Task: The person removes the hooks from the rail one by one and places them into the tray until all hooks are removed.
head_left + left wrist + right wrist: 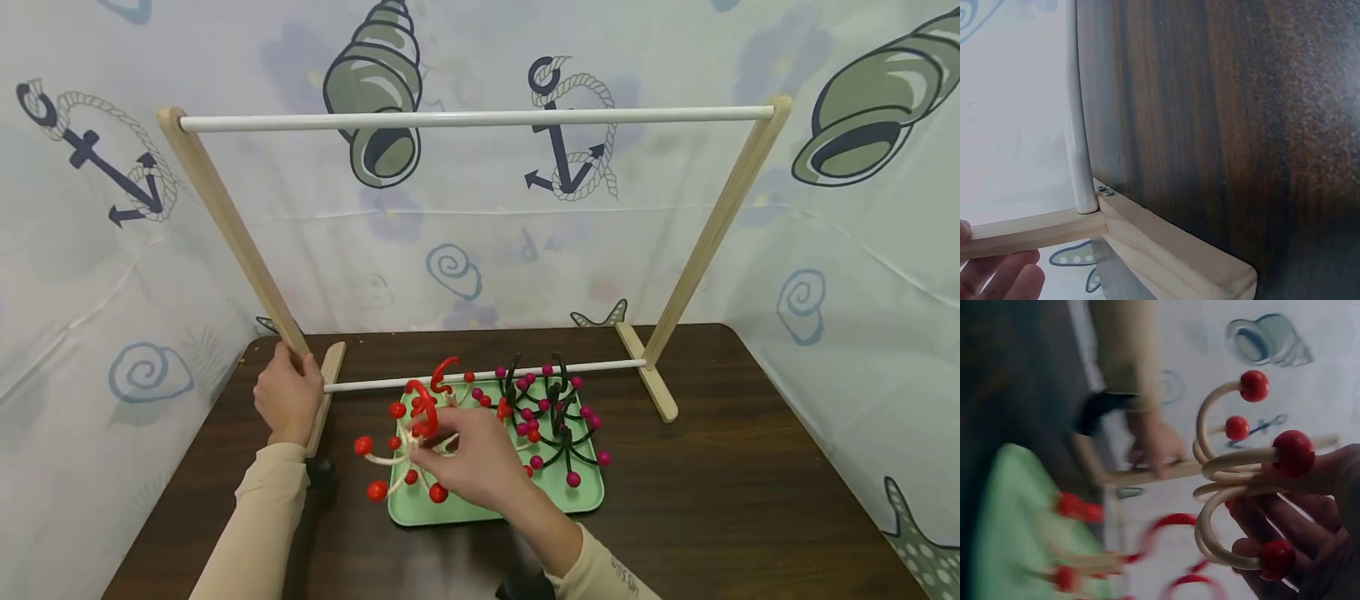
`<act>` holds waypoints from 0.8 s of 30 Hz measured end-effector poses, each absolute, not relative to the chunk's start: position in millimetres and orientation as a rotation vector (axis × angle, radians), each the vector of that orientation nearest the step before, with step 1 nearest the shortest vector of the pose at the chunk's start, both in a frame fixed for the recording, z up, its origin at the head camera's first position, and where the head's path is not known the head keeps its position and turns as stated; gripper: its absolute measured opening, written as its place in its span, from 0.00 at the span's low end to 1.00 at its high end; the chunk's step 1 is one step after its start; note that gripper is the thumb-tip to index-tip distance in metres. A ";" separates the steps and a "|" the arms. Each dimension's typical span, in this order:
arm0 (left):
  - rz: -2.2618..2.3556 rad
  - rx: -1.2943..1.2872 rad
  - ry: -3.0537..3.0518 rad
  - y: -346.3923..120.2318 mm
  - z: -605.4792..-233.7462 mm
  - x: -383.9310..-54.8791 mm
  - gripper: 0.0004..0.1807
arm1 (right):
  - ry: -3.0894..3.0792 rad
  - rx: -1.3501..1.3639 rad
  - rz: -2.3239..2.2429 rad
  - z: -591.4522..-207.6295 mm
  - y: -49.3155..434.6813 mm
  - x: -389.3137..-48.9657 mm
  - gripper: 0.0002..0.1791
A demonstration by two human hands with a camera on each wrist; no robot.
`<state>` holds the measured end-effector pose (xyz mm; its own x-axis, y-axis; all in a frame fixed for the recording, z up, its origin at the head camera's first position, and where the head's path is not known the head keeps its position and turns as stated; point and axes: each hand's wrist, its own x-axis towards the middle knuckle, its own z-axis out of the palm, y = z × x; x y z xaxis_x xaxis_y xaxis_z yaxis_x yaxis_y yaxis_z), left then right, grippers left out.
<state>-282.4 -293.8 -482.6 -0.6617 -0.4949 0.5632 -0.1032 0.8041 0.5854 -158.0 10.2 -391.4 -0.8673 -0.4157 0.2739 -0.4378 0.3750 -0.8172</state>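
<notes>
My right hand (480,457) pinches a cream multi-armed hanger (411,447) between thumb and fingers, at the stem under its red hook. Its curved arms end in red balls (1295,454), seen close up in the right wrist view. The hanger is over the left side of a green tray (487,515). My left hand (288,395) grips the left wooden upright (243,246) of a rack, low near its foot (1172,256); some of its fingers (1025,281) show behind the wood in the left wrist view.
Black hangers with magenta balls (567,446) crowd the tray's right side, beside another red hook (444,375). White rods join the rack's uprights at the top (480,119) and bottom (375,384). The rack stands behind the tray on a dark wooden table (712,500); a patterned cloth surrounds it.
</notes>
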 end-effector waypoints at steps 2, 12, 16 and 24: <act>-0.670 0.433 -2.230 -293.7 -481.9 -283.5 0.12 | -2.615 0.796 1.514 -412.2 10.0 -153.3 0.08; -0.671 0.433 -2.224 -292.3 -480.9 -283.7 0.11 | -2.608 0.768 1.447 -468.2 13.6 -140.2 0.10; -0.666 0.426 -2.221 -292.3 -481.2 -283.0 0.11 | -2.561 0.804 1.377 -480.0 14.8 -142.2 0.12; -0.686 0.437 -2.224 -292.9 -483.4 -283.3 0.11 | -2.523 0.813 1.195 -496.5 11.1 -146.7 0.10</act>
<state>-283.3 -292.9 -483.4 -0.6568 -0.4996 0.5648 -0.0945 0.7976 0.5957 -146.7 11.1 -496.5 -0.8184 -0.3837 0.4278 -0.5741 0.5127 -0.6384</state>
